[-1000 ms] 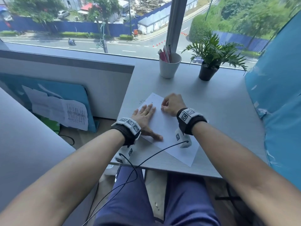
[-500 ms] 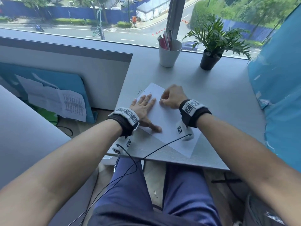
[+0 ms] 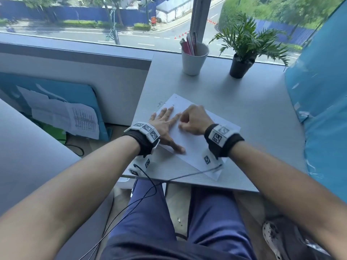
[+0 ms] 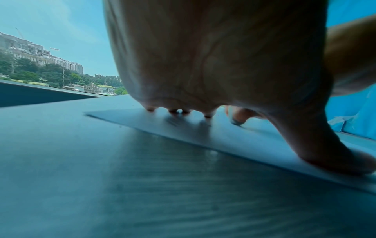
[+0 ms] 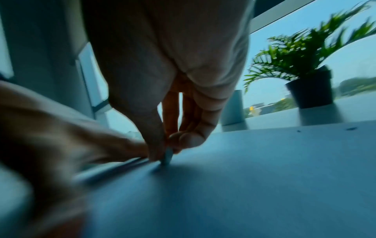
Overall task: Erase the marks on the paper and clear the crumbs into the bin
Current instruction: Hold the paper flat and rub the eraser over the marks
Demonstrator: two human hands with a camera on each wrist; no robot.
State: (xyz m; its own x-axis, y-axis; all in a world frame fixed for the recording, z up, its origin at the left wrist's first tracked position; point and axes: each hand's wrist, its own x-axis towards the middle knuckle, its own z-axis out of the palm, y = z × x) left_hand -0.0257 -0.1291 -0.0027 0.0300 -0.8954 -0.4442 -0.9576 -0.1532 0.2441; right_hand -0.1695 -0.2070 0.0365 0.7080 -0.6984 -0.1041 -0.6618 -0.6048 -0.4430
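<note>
L hand [image 3: 165, 122] flat on paper [image 3: 195, 145]; R hand [image 3: 195, 120] pinches eraser [image 5: 167, 158] upright.

A pale grey surface [image 3: 244, 117] runs to a wide window [image 3: 93, 19] at the far side, with a grey frame post [image 3: 199, 17] near its middle. Outside, daylight falls on a road, blue fencing and trees. A white cup [image 3: 194, 60] holding pens and a potted green plant [image 3: 242, 51] stand at the far edge. A grey partition [image 3: 75, 72] lies left, with a blue board [image 3: 78, 96] and papers [image 3: 63, 115] leaning below it. Blue sheeting [image 3: 323, 94] covers the right.
</note>
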